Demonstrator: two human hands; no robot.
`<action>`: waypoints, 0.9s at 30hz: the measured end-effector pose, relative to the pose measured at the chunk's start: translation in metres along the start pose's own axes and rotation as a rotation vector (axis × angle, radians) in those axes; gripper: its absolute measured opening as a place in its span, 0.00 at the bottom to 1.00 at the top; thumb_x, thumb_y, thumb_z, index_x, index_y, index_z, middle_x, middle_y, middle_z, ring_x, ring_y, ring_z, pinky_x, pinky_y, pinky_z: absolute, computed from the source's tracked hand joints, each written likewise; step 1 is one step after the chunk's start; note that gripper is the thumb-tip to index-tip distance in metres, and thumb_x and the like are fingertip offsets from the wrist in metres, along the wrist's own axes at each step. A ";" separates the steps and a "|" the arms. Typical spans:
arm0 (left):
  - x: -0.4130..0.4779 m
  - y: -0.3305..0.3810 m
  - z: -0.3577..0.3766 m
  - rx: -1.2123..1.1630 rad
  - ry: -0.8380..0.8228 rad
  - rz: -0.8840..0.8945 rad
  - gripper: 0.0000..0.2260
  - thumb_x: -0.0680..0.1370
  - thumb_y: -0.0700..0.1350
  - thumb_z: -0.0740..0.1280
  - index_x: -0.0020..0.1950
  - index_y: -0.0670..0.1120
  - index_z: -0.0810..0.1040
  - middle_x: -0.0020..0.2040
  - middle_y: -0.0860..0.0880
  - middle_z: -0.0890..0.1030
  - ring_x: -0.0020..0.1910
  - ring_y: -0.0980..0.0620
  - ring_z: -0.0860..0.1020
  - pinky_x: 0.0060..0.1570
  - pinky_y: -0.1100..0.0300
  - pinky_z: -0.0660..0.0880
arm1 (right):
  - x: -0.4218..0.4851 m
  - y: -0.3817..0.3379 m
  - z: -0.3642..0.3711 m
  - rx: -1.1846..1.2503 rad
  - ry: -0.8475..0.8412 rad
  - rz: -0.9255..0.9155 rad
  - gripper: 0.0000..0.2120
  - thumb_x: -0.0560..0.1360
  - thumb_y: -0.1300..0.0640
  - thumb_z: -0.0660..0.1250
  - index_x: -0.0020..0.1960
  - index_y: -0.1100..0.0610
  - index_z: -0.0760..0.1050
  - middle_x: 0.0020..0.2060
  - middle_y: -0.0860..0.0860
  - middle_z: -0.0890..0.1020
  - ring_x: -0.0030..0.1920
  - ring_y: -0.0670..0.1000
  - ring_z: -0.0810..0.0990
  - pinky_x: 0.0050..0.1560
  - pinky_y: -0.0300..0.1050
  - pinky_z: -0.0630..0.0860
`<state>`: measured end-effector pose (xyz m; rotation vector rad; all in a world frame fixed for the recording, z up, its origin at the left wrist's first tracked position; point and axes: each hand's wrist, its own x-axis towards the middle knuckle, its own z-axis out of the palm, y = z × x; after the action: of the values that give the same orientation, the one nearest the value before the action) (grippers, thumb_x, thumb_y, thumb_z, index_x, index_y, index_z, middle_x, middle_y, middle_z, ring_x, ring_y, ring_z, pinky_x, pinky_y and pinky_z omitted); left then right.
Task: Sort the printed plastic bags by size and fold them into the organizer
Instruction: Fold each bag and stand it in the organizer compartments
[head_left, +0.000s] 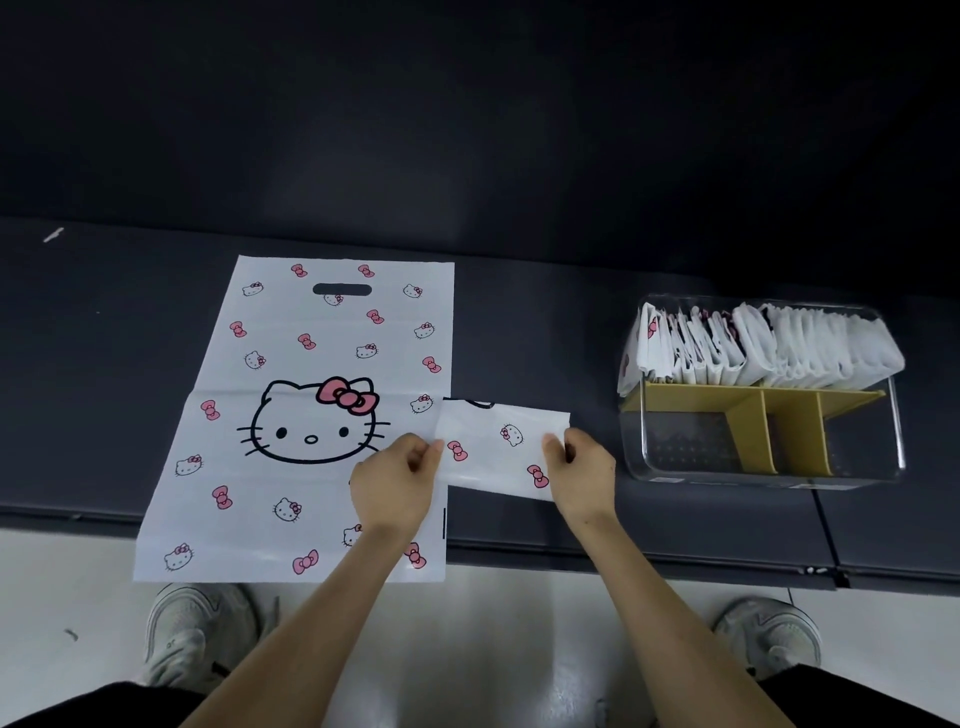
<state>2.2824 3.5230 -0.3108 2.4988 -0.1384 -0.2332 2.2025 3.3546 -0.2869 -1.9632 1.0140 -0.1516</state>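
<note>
Both hands, the left hand and the right hand, pinch a folded printed bag by its ends, beside the large flat bag. Right of it, the clear organizer holds folded bags upright in its far compartment.

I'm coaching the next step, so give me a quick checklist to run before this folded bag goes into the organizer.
1. Grip on the folded bag: ok; left hand pinches its left edge, right hand its right edge.
2. Free slot in the organizer: ok; front compartments between the yellow dividers hold nothing.
3. Room in the back row: not ok; packed with stored bags.
4. Fold fits a slot: cannot tell.
5. Way to the organizer: ok; nothing lies between.
6. Large bag folded: not ok; it lies spread flat at left.
</note>
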 end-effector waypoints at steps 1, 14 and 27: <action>-0.001 0.000 0.001 0.005 0.008 -0.002 0.13 0.79 0.54 0.63 0.41 0.47 0.77 0.34 0.55 0.78 0.35 0.50 0.77 0.35 0.60 0.70 | 0.000 0.000 0.000 -0.004 -0.006 0.004 0.21 0.79 0.60 0.61 0.30 0.57 0.56 0.25 0.49 0.62 0.27 0.46 0.58 0.27 0.38 0.58; 0.003 0.013 0.012 0.411 0.241 0.521 0.25 0.61 0.30 0.69 0.57 0.40 0.75 0.52 0.38 0.78 0.48 0.38 0.74 0.55 0.43 0.68 | -0.001 -0.003 -0.002 0.020 -0.023 0.027 0.22 0.78 0.61 0.62 0.29 0.57 0.57 0.24 0.49 0.61 0.26 0.46 0.58 0.24 0.35 0.57; 0.002 0.008 0.041 0.471 -0.090 0.573 0.25 0.81 0.51 0.47 0.74 0.40 0.63 0.74 0.43 0.64 0.75 0.44 0.59 0.71 0.50 0.49 | -0.005 0.000 0.001 -0.229 0.258 -0.183 0.09 0.75 0.54 0.63 0.47 0.59 0.77 0.43 0.53 0.80 0.40 0.54 0.77 0.42 0.47 0.76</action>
<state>2.2757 3.4926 -0.3384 2.7695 -1.0310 -0.0745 2.1997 3.3591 -0.2861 -2.2887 1.0512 -0.4157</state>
